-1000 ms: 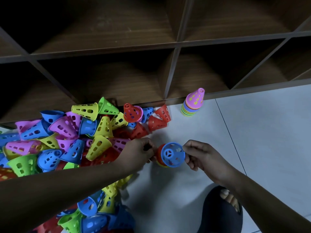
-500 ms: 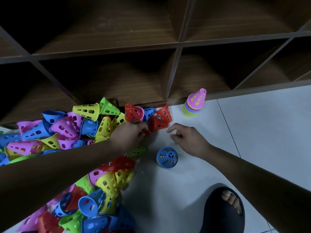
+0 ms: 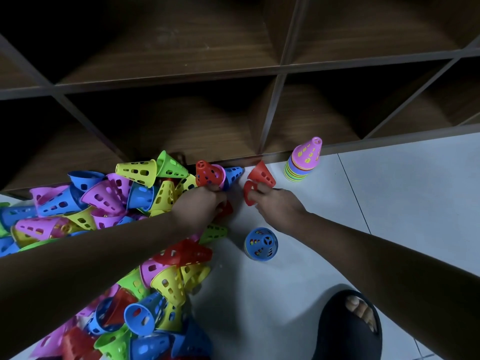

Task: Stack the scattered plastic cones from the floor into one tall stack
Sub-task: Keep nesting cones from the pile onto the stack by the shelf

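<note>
Red plastic sits in the grip of the right hand (image 3: 275, 207): its fingers pinch the rim of a red cone (image 3: 249, 192) that lies on its side on the floor, just near of another red cone (image 3: 261, 174) lying against the foot of the shelf unit. The left hand (image 3: 201, 205) is curled at the far right edge of the cone pile (image 3: 109, 211), its fingertips closed among the cones just below a red cone nested in a pink one (image 3: 209, 174); which piece its grip has hold of cannot be told, as the knuckles hide it. A further red cone peeks out beneath that hand.

Near of the right hand, apart from it, a short stack topped by a blue cone (image 3: 261, 244) stands upright on the pale tiled floor (image 3: 389, 203), seen from above. To the far right, a taller stack topped by a pink cone (image 3: 305, 161) stands against the base of the brown wooden shelf unit (image 3: 207, 126), with striped rims of many colours at its bottom.

The loose pile of yellow, blue, pink, green and red perforated cones spreads from the shelf's foot on the left down to the near left corner, passing under the left forearm. At the near right, a foot in a black slipper (image 3: 348, 328) rests on the tiles.
</note>
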`<state>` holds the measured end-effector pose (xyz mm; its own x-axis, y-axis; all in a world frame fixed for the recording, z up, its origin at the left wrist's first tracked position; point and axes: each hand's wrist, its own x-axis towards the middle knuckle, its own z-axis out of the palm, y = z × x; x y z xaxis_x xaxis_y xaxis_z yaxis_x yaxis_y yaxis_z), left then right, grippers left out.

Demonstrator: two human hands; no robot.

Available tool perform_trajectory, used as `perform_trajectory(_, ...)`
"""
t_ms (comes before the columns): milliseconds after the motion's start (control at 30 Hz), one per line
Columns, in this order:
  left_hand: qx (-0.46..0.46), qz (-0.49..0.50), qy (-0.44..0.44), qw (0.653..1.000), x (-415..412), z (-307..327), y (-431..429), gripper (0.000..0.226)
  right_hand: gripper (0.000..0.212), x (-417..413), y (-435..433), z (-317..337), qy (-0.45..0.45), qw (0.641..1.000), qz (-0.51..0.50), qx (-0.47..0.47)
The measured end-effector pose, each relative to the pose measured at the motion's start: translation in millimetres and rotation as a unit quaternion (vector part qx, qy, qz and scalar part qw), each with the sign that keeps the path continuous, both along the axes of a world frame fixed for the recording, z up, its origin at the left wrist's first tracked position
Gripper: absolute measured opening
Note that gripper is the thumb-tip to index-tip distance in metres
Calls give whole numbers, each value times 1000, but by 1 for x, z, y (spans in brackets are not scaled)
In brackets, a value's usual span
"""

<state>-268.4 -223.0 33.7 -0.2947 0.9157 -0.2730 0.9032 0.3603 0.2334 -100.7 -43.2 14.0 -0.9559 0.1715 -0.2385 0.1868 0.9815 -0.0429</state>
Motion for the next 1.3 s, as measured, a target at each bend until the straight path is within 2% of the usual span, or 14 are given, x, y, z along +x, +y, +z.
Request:
perform_trajectory(100,35,1,-35,999,0,3,-2,18,62,4,5,-7,-20,1000,-3,19)
perform_trajectory(167,67,11,-58,996,1,4,-5,18,67,4,9,-5,-19,999,-11,28)
perform_trajectory(233,105,16,-79,991,4,6,-8,15,57,5,14,-3,2,999,-13,42)
perform_trajectory(300,139,34,-106,984,7,11,-11,10,39,6,18,-3,42,998,-23,40)
perform_trajectory(400,180,76,-148,970,9,23,-13,10,13,11,19,-5,132,988,-77,-36)
perform_trajectory(567,229,150,-253,928,17,52,-15,6,14,31,11,21,241,937,-179,-179)
perform_trajectory(667,233,195,-327,895,25,62,-16,9,14,43,4,45,275,879,-269,-282)
perform_trajectory(800,222,226,-400,860,37,66,-19,16,19,60,-5,78,313,772,-369,-412)
perform_trajectory(900,201,236,-438,844,46,67,-20,18,29,72,-5,94,329,657,-422,-531)
perform_trajectory(1033,170,220,-436,856,58,60,-23,21,33,86,-15,103,274,500,-434,-698)
perform_trajectory(1100,162,218,-441,855,64,55,-24,21,32,92,-22,101,236,461,-421,-744)
perform_trajectory(1300,171,219,-446,851,70,54,-22,20,29,102,-36,102,191,398,-403,-802)
